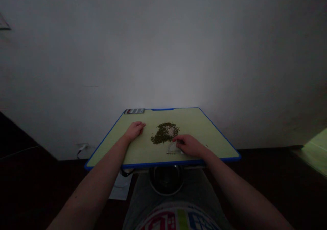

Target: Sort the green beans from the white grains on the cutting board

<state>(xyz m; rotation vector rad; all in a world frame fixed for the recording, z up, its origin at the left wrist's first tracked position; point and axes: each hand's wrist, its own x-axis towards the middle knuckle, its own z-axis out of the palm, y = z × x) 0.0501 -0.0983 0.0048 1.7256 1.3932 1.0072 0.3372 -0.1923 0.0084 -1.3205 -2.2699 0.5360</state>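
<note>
A small pale green table (204, 134) with a blue rim stands in front of me. A heap of small dark green grains (163, 133) lies at its middle. My left hand (135, 130) rests on the tabletop left of the heap, fingers curled loosely under, nothing visible in it. My right hand (188, 145) lies just right of and nearer than the heap, fingers closed on a clear half-round plastic piece (173, 149) that lies flat on the table. A short row of single grains sits by that piece's near edge.
A metal bowl (166, 179) sits on my lap under the table's near edge. A flat striped object (134, 111) lies at the table's far left corner. A white wall stands close behind. A cable and a white sheet (120, 189) lie on the dark floor at left.
</note>
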